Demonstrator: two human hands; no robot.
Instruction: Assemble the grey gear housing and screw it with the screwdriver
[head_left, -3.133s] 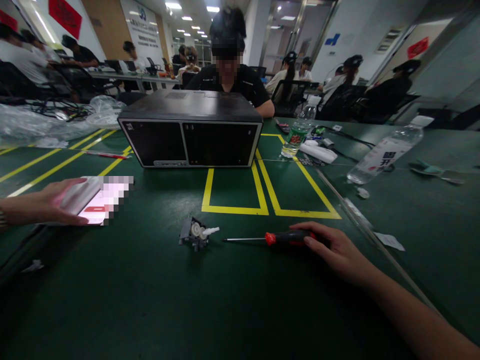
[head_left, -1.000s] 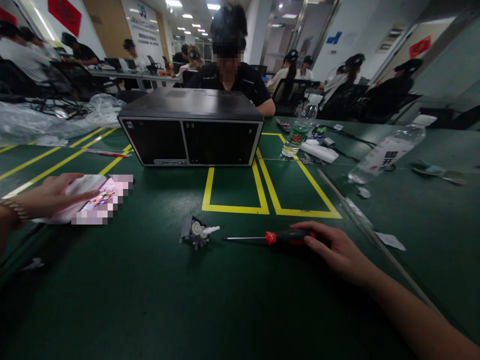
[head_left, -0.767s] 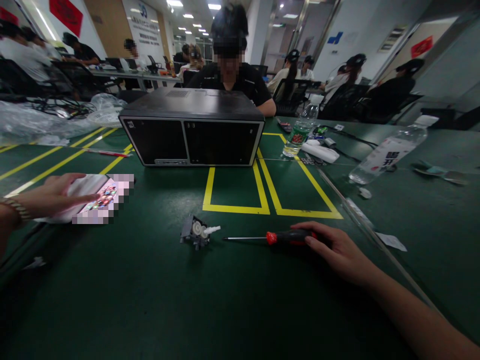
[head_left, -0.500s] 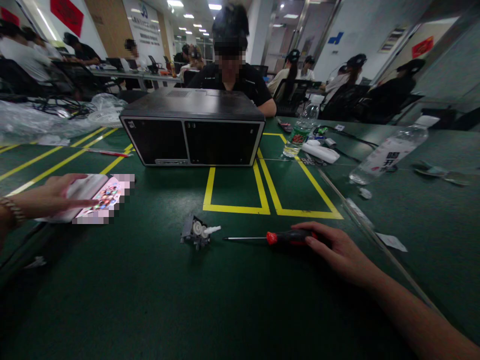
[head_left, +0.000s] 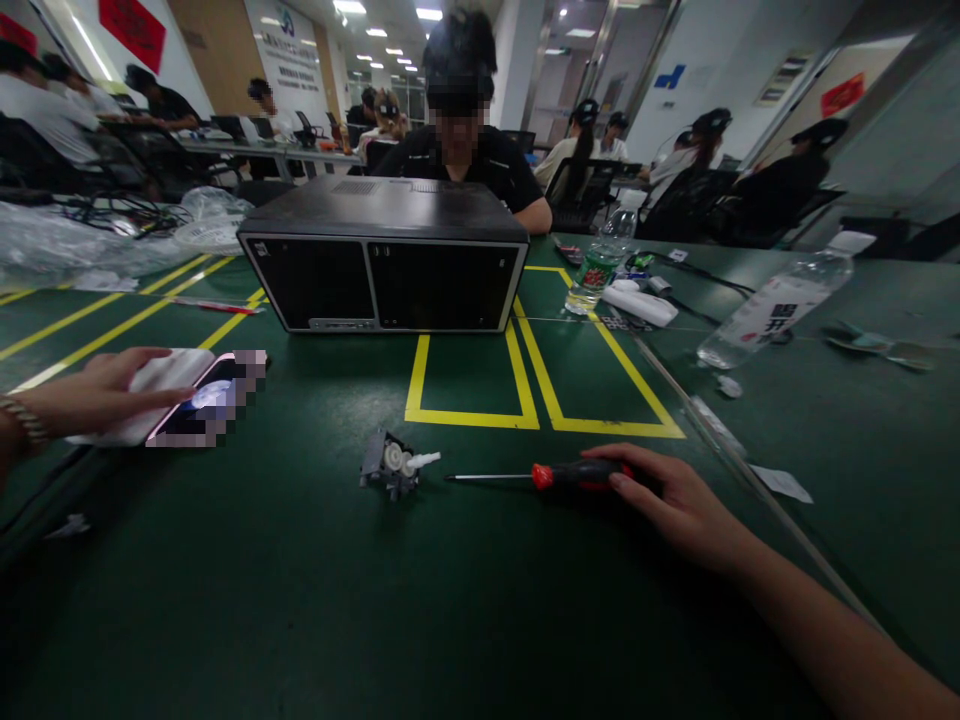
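Lying flat on the green table, the screwdriver keeps its long axis running from 3 o'clock to 9 o'clock, the bare metal tip pointing to 9 o'clock. The right hand sits at the 3 o'clock end, fingers curled over the black part of the handle, with the red collar showing just past the fingertips. A small grey part with white gears lies just beyond the tip at 9 o'clock, apart from it. Farther out at 9 o'clock, the left hand holds a phone low over the table, thumb laid across its screen. A black computer case stands at 12 o'clock behind yellow tape lines, and a water bottle lies tilted at 2 o'clock.
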